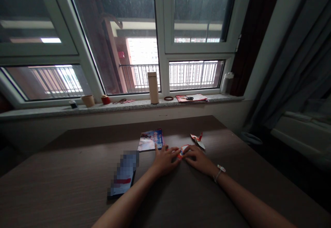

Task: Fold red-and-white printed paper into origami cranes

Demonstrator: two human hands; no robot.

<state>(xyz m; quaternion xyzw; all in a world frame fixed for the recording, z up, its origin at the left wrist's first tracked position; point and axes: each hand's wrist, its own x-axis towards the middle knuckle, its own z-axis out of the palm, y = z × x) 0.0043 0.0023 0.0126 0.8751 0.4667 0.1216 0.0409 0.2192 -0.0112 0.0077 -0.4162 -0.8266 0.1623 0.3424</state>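
Note:
A small red and white folded paper lies on the dark wooden table. Both hands press on it from either side. My left hand has its fingers pinched on the paper's left edge, with one finger pointing up toward a colourful printed sheet. My right hand has its fingertips curled onto the paper's right edge; a white bracelet sits on that wrist. A finished folded paper figure rests just beyond my right hand.
A dark flat object with a blurred face lies left of my left arm. On the stone windowsill stand a tall beige flask, a brown cup, a red pot, red papers with scissors and a white bottle.

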